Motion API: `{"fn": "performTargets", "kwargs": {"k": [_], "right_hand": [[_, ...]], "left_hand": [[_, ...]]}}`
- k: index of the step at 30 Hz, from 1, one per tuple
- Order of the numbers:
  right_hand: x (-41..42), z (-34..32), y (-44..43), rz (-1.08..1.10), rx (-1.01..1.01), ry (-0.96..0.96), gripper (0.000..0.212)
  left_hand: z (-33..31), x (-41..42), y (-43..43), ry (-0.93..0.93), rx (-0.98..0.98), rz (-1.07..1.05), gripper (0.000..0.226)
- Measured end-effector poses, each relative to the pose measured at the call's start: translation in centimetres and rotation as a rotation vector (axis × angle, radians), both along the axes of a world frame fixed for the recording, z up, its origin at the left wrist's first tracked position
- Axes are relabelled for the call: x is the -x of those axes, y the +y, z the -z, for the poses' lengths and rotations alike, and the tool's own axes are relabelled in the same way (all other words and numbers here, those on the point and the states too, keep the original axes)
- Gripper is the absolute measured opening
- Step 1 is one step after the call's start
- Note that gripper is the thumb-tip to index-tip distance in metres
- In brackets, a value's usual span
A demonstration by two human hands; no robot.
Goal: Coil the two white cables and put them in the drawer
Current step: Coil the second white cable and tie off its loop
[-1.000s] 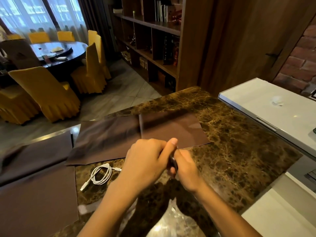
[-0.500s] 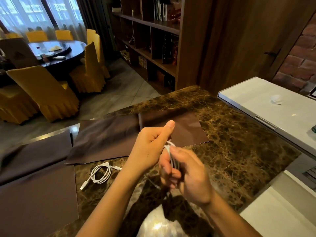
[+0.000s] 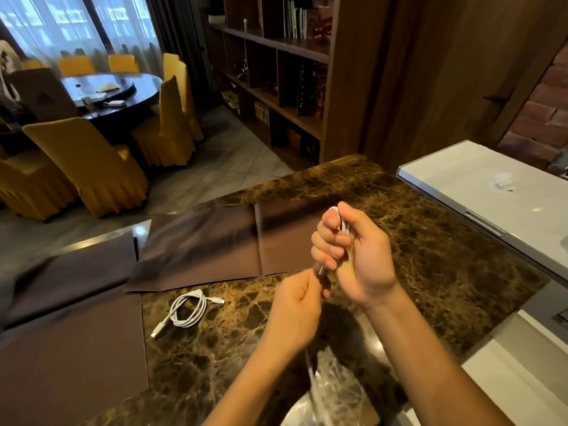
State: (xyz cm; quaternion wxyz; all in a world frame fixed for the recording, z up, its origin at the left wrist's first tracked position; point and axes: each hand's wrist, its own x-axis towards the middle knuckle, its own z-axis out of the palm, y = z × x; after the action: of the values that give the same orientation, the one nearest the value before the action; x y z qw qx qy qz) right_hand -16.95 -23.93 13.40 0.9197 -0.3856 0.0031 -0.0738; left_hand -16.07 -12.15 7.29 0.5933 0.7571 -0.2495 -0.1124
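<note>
My right hand is raised above the brown marble counter, its fingers curled round loops of a white cable that peek out at the top of the fist. Just below and to the left, my left hand pinches the same cable's loose strand, which trails down blurred toward the counter's near edge. A second white cable lies coiled on the marble to the left, its plugs sticking out at both ends. No drawer can be made out.
Brown placemats cover the counter's back and left. A white unit with a metal handle adjoins on the right. Beyond the counter stand a bookshelf, yellow-covered chairs and a round dark table.
My right hand has risen with the cable loops in its fist. My left hand has dropped below it and now pinches the trailing strand. The coiled cable on the counter has stayed put.
</note>
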Motion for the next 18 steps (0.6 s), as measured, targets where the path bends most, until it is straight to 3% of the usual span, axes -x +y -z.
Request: {"fn": "performTargets", "kwargs": {"k": [4,8,14,18], "right_hand": [[-1.1,1.3,-1.5,0.119,0.121,0.048,0.046],[-0.9,3.8,-1.3,0.080,0.234,0.114,0.043],[0.5,6.2,0.6,0.138,0.759,0.115,0.045],[2.2,6.9,2.5,0.021,0.747,0.214,0.044]], "left_hand": [[-0.5,1.5,0.8,-0.157,-0.148,0.069,0.046],[-2.2,1.3,1.6,-0.263,-0.285,0.087,0.046],[-3.6,-0.1,2.6,-0.490,-0.486,0.061,0.054],[-4.6,-2.1,3.3,-0.505,-0.535,-0.048,0.070]]}}
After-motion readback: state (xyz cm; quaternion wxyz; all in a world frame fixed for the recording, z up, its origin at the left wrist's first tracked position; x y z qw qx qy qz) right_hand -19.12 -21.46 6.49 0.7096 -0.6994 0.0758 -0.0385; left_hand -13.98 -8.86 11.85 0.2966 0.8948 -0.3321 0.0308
